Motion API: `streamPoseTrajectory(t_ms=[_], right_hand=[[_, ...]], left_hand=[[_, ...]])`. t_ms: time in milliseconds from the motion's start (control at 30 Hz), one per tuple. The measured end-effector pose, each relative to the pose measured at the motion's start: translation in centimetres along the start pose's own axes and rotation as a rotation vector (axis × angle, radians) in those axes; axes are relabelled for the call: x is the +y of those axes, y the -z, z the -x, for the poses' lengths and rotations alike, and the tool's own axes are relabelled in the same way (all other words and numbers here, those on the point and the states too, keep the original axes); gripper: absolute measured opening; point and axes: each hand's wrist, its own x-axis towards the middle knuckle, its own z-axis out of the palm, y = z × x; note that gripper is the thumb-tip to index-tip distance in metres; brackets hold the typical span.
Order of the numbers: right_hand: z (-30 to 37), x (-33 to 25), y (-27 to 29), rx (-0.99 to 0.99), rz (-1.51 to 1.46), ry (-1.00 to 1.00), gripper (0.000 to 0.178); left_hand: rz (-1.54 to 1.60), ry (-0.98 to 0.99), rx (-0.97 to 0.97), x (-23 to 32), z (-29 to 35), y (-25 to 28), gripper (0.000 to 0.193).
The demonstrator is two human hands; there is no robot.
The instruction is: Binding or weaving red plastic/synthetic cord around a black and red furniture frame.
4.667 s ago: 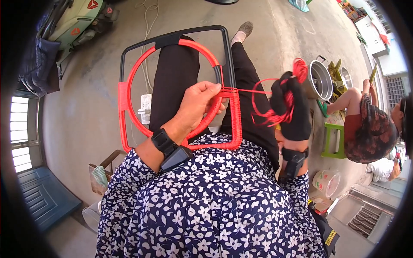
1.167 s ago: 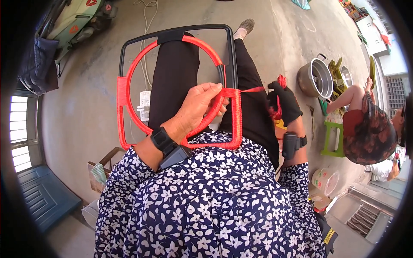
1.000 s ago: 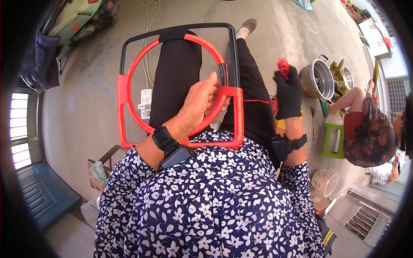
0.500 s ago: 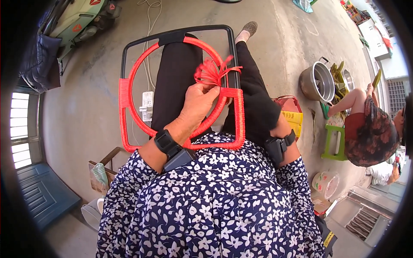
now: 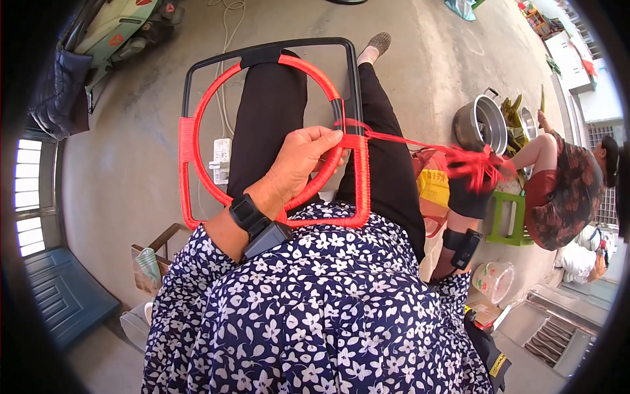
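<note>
Across my lap lies a rounded square black frame (image 5: 355, 79) with an inner ring (image 5: 207, 105), much of both wrapped tightly in red cord. My left hand (image 5: 303, 157) is closed on the ring where it meets the right side, thumb pressing on the wrapping. A stretch of the ring above the thumb shows bare black. From that joint red strands (image 5: 407, 140) run taut to the right, ending in a loose, blurred red bundle (image 5: 478, 167). My right hand (image 5: 467, 197), dark-covered, is at the bundle and seems to grip it; its fingers are hidden.
Beyond my right arm are a red and yellow bag (image 5: 433, 190), a metal pot (image 5: 482, 125) and a green stool (image 5: 508, 220) with a person (image 5: 567, 190) beside long leaves. A power strip (image 5: 221, 161) and cable lie left; a scooter (image 5: 125, 29) stands far left.
My right hand has moved out to the right, drawing the red bundle away from the ring and stretching its strands. My left hand keeps its hold on the frame.
</note>
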Motion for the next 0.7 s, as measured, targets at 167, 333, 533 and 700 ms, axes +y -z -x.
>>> streamPoseTrajectory(t_ms=[167,333,533,700], right_hand=[[-0.3,0.6,-1.4,-0.095,-1.3,-0.546,0.023],[0.6,-6.3,-5.6,-0.515,-1.44,-0.759,0.025],[-1.2,-10.2,-6.1,-0.665,-1.328,-0.699,0.027],[-0.6,-13.3,-4.1,-0.559,-0.984,-0.238,0.027]], left_hand=[[0.039,-0.073,0.048,-0.3,-0.4,-0.5,0.017],[0.058,-0.099,0.043,-0.2,-0.2,-0.7,0.019],[0.053,-0.079,0.059,0.1,0.1,-0.9,0.02],[-0.007,-0.093,0.044,0.1,0.0,-0.8,0.018]])
